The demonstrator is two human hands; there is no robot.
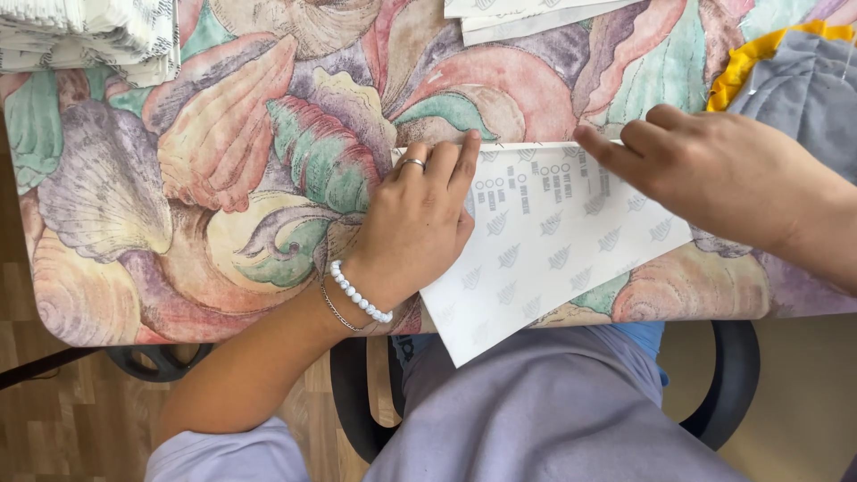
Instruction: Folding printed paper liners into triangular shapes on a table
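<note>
The left hand (pixel 415 228) lies flat and open, fingers together, pressing down on the left end of a white printed paper sheet (pixel 553 250); it grips nothing, only pins the paper to the table. A ring sits on one finger, and a white bead bracelet (pixel 359 293) with a thin chain circles the wrist at about 7 o'clock from the palm. At 3 o'clock from it, the right hand (pixel 714 174) rests loosely open, its fingertips (pixel 594 143) touching the sheet's upper edge and closed around nothing.

The sheet lies near the middle of the view, tilted, its lower corner hanging over the table's near edge above the lap. It looks like a fold or crease is being pressed; doing that well would mean keeping the left palm steady as an anchor while the right fingertips run firmly along the edge, so the paper does not slip on the cloth.

Under the paper, a tablecloth (pixel 223 170) printed with large seashells in pastel colours covers the table. At 11 o'clock sits a stack of folded white papers (pixel 85 36), at 12 o'clock more white sheets (pixel 527 16), and at 2 o'clock grey fabric with a yellow trim (pixel 750 58). Below, a black chair (pixel 736 375) stands on a wooden floor (pixel 54 419)
</note>
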